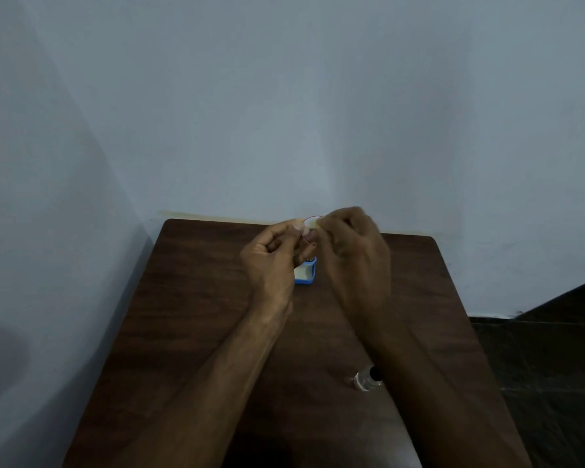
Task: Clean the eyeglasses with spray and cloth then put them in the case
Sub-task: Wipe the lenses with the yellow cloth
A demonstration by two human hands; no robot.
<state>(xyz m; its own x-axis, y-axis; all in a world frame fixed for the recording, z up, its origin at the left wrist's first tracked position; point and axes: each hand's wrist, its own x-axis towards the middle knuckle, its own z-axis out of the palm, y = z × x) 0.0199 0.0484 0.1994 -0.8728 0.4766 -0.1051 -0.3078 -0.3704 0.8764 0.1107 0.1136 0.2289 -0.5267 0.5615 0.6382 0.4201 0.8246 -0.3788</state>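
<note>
A dark wooden table [190,298] stands against pale blue walls [284,96], dark floor [554,366] at right.

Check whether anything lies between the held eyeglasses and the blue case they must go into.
Nothing visible does. The left hand and right hand hold the eyeglasses above the case on the table, partly hiding it. The spray bottle stands apart, nearer the person, by the right forearm.

No readable txt/nos. on spray bottle [365,380] or blue case [305,275].
</note>
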